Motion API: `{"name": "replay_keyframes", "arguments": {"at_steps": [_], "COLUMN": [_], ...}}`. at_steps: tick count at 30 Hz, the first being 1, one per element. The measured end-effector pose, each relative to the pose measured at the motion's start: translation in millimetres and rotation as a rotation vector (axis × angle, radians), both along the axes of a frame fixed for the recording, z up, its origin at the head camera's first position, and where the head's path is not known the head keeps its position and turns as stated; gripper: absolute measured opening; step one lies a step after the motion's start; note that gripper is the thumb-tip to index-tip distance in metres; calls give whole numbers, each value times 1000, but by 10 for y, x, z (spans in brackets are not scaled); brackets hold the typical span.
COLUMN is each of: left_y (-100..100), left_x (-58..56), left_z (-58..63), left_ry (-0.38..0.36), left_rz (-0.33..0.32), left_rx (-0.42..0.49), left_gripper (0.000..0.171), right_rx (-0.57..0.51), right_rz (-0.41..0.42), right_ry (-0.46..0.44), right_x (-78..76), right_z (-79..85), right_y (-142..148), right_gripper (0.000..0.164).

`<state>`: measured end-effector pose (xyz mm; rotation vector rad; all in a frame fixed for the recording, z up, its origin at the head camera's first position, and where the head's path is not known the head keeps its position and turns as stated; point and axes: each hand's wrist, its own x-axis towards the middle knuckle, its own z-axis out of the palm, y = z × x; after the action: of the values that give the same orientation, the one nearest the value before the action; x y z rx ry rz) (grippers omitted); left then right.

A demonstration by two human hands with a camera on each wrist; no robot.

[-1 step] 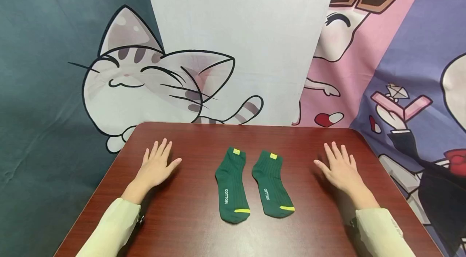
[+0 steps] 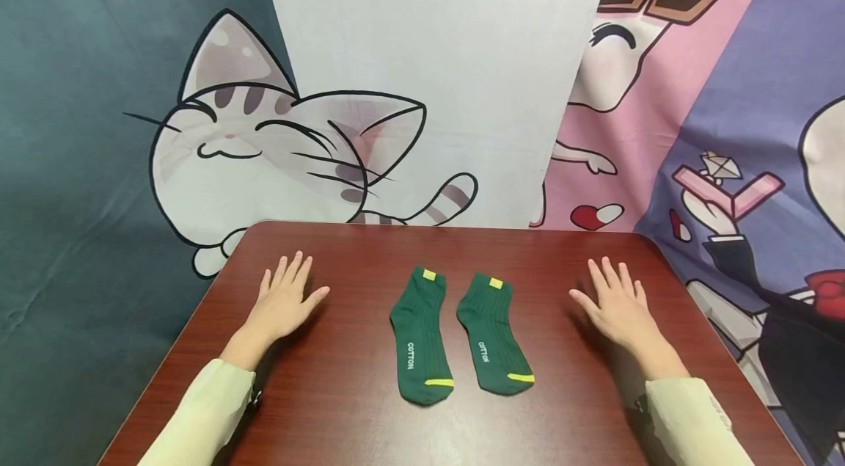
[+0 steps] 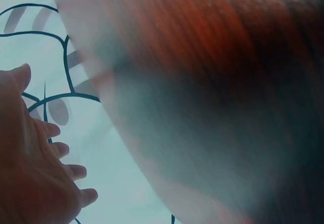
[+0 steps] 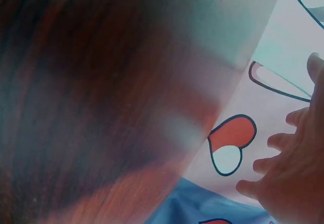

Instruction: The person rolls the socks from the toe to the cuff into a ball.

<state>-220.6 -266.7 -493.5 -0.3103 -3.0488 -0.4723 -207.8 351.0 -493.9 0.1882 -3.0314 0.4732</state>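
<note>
Two green ribbed socks lie flat side by side in the middle of the table, cuffs toward the far edge. The left sock (image 2: pixel 422 341) and the right sock (image 2: pixel 494 337) each carry a yellow tag at the cuff, white COTTON lettering and a yellow toe stripe. To their left, my left hand (image 2: pixel 282 307) is spread palm down over the table, holding nothing. My right hand (image 2: pixel 617 312) is spread likewise, off to the right of the socks. Both wrist views show the left hand (image 3: pixel 35 158) and right hand (image 4: pixel 293 163) with fingers extended and apart from the socks.
The reddish-brown wooden table (image 2: pixel 356 422) has rounded far corners. Right behind its far edge hangs a printed backdrop (image 2: pixel 449 48) with a cartoon cat on the left and cartoon figures on the right. Pale green sleeves (image 2: pixel 205 407) cover both forearms.
</note>
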Motion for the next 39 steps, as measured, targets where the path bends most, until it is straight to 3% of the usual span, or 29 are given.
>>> {"name": "replay_keyframes", "arguments": {"at_steps": [4, 8, 13, 18, 24, 39], "left_y": [148, 567, 1148, 1505, 1657, 1674], "left_x": [25, 42, 44, 55, 99, 182], "left_z": [12, 81, 184, 225, 213, 187], "left_ry": [27, 43, -29, -82, -85, -80], "left_rz": [-14, -88, -177, -229, -239, -210], "left_rx": [-8, -1, 51, 45, 24, -13], "left_gripper": [81, 74, 74, 75, 74, 77], "right_rx": [-32, -76, -110, -99, -82, -111], "right_rz": [32, 140, 261, 318, 361, 386], "right_ry": [37, 64, 30, -4, -12, -15], "right_x": [28, 27, -31, -55, -58, -197], "right_z": [41, 96, 144, 161, 160, 148], "right_y": [-204, -698, -1310, -1668, -1868, -2059], "right_gripper": [83, 76, 72, 72, 73, 72]}}
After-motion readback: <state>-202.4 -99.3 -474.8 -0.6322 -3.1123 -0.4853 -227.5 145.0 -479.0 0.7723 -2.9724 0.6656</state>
